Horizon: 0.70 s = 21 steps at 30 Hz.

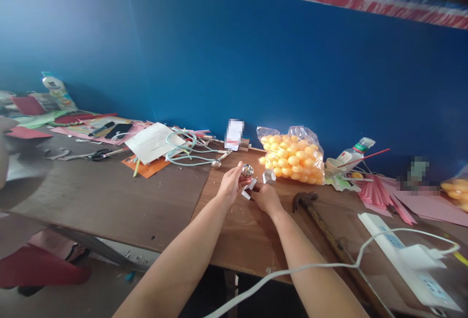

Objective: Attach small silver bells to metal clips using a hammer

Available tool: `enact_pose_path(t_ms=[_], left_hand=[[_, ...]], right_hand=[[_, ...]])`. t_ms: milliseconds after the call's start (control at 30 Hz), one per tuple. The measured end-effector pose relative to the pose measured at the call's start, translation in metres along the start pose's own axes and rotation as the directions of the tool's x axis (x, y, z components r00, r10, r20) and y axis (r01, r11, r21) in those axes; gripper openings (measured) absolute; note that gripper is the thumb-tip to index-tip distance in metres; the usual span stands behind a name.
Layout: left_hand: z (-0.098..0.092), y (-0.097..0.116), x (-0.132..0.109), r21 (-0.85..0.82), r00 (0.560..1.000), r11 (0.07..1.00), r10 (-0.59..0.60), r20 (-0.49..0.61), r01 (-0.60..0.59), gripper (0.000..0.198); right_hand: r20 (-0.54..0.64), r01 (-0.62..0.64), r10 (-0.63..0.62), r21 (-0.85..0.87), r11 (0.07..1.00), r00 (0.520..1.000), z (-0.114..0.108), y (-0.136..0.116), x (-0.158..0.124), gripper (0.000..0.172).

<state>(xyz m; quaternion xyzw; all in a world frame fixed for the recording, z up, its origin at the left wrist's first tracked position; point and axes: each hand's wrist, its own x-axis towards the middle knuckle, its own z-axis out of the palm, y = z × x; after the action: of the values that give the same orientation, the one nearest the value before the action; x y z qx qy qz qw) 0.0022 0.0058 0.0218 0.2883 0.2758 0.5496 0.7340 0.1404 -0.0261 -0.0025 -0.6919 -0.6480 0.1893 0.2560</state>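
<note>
My left hand (pixel 231 184) is closed, thumb above and fingers below, around a shiny silver ball (pixel 247 170). My right hand (pixel 267 198) has its fingers closed on a small white folded piece (pixel 248 189), apparently paper or card, which sits between both hands and touches or nearly touches my left fingertips. Just beyond my right hand stands another small white angular piece (pixel 269 176). A second silver ball (pixel 216 164) rests on the table to the left of my left hand.
A clear bag of orange balls (pixel 292 157) stands behind my hands. At right lie a hammer (pixel 321 225) and a white power strip (pixel 405 259), whose cable (pixel 292 270) crosses above my right forearm. Scissors (pixel 97 155), papers (pixel 153 141) and a coiled pale-blue cord (pixel 190 147) lie left.
</note>
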Motion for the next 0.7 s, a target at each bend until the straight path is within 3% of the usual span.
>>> enact_pose_path(t_ms=[333, 533, 700], left_hand=[[-0.001, -0.001, 0.001, 0.0, 1.0, 1.0, -0.01, -0.01, 0.01, 0.038], [-0.001, 0.0, 0.0, 0.015, 1.0, 1.0, -0.02, -0.022, 0.02, 0.039], [-0.002, -0.001, 0.002, 0.032, 0.999, 0.999, -0.034, -0.035, 0.035, 0.04]], right_hand=[[-0.083, 0.08, -0.069, 0.144, 0.986, 0.994, -0.001, -0.002, -0.001, 0.019], [-0.089, 0.029, -0.003, 0.289, 0.957, 0.996, -0.009, -0.007, -0.002, 0.022], [-0.097, -0.005, 0.051, 0.427, 0.904, 0.994, -0.008, 0.004, 0.003, 0.022]])
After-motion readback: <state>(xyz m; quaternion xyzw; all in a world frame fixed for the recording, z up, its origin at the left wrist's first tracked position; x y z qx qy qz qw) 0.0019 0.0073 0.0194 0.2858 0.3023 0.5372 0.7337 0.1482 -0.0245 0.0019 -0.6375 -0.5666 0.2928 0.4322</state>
